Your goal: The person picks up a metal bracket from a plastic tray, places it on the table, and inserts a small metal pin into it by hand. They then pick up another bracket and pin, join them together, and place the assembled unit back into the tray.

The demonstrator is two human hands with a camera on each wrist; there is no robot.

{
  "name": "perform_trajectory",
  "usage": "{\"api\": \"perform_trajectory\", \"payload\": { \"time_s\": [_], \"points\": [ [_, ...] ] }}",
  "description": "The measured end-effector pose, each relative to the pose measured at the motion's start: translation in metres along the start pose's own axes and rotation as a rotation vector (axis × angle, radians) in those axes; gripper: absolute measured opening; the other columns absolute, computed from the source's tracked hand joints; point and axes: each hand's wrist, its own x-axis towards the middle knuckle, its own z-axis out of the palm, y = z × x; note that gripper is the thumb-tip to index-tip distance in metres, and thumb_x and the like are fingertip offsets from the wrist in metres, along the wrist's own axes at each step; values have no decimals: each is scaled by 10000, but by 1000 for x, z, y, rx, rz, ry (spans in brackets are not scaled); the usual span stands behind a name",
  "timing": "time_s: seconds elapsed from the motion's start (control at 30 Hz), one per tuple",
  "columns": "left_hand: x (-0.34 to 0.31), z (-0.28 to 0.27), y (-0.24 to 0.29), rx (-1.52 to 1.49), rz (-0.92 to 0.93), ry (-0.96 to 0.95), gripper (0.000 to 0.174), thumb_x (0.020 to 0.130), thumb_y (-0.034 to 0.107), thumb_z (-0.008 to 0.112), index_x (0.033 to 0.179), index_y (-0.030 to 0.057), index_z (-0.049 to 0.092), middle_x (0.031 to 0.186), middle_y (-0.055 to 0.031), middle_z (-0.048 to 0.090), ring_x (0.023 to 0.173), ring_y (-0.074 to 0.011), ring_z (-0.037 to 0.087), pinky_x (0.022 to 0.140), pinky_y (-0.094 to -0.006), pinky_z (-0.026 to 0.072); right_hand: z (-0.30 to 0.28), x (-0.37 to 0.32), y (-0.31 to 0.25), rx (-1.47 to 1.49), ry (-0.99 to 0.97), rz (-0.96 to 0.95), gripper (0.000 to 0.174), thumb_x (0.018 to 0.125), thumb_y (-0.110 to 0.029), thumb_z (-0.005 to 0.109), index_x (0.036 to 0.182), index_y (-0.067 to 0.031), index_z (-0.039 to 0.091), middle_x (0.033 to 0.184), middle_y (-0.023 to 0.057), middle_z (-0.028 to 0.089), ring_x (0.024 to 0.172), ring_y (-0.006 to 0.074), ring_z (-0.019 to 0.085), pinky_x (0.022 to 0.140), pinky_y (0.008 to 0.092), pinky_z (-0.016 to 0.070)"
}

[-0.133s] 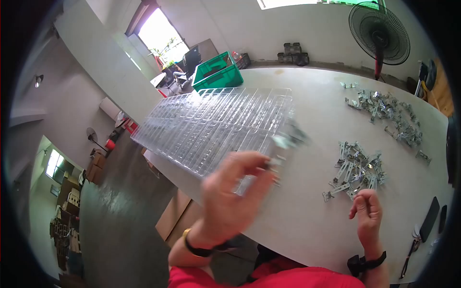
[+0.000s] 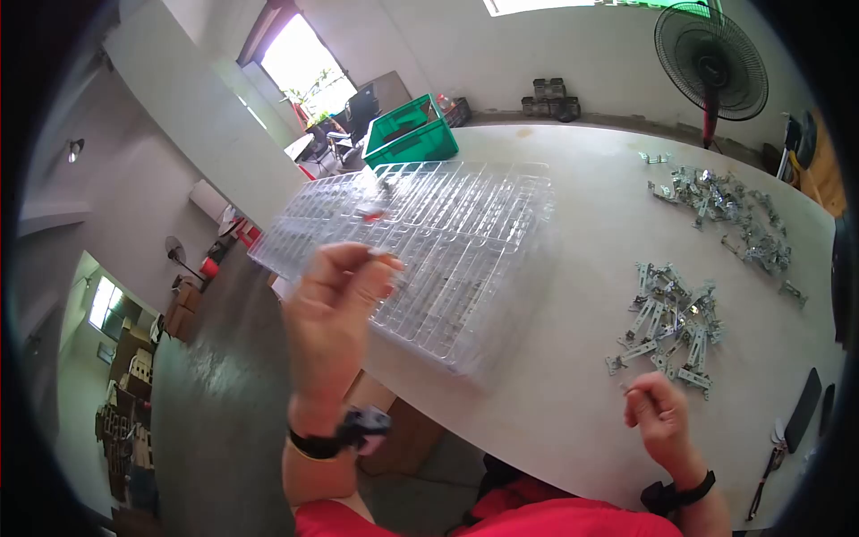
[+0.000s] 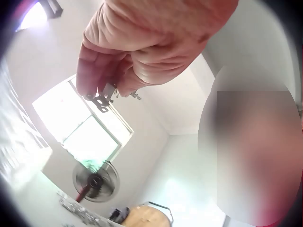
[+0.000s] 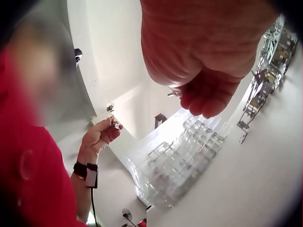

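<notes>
My left hand is raised in front of the clear plastic trays, pinching a small metal bracket between thumb and fingertips. Part of the bracket is hidden by the fingers in the left wrist view; the right wrist view shows metal standing out above the fingertips. My right hand is low over the white table, just below a pile of metal brackets. Its fingers are curled, and a small shiny metal piece pokes out by the thumb, pinched there.
Farther back on the right of the table lies a second pile of metal parts. A green crate stands behind the trays. Pliers and a dark flat object lie near the right edge. A fan stands beyond.
My left hand has swung left, from the trays' front right corner to their front left. The right hand has shifted slightly left and down, away from the near pile.
</notes>
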Motion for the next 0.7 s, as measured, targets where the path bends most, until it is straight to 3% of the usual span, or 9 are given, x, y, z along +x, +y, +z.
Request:
{"api": "perform_trajectory", "payload": {
  "time_s": [0.1, 0.17, 0.2, 0.3, 0.4, 0.7],
  "points": [
    [31, -54, -27, 83, -142, 83, 156, 969, 109, 658, 1052, -22, 644, 958, -89, 721, 869, -155, 701, 748, -268, 562, 19, -6, 2, -71, -150, 65, 71, 990, -97, 611, 963, -31, 612, 728, 38, 611, 652, 116, 608, 601, 263, 502],
    [52, -92, -63, 165, -151, 137, 157, 963, 121, 668, 1039, -15, 652, 942, -80, 723, 843, -142, 694, 737, -258, 552, 27, -10, 7, -260, -352, 40, 52, 956, -90, 638, 960, -38, 632, 725, 69, 633, 643, 173, 630, 606, 304, 511],
    [60, -107, -81, 245, -164, 187, 159, 957, 133, 678, 1027, -9, 661, 926, -72, 724, 817, -128, 688, 727, -248, 542, 31, -11, 4, -295, -407, 50, 53, 923, -86, 652, 958, -46, 646, 750, 106, 652, 658, 240, 654, 615, 343, 520],
    [80, -137, -121, 484, -198, 293, 156, 901, 111, 717, 938, -40, 707, 845, -61, 719, 747, -113, 641, 684, -272, 514, 44, -10, 10, -380, -436, -49, 60, 921, -97, 645, 959, -50, 649, 755, 116, 657, 672, 273, 664, 621, 356, 526],
    [94, -159, -156, 627, -137, 281, 184, 850, 126, 749, 904, -47, 717, 775, -75, 718, 703, -133, 650, 667, -293, 514, 52, -2, 4, -361, -451, -30, 62, 910, -99, 648, 955, -58, 658, 764, 128, 661, 676, 300, 662, 626, 365, 531],
    [124, -165, -213, 862, -155, 166, 172, 799, 145, 764, 872, -7, 736, 766, -148, 730, 710, -234, 709, 690, -348, 544, 55, 12, 6, -358, -591, -29, 81, 908, -97, 644, 959, -39, 666, 774, 119, 678, 681, 270, 671, 631, 346, 524]
  ]
}}
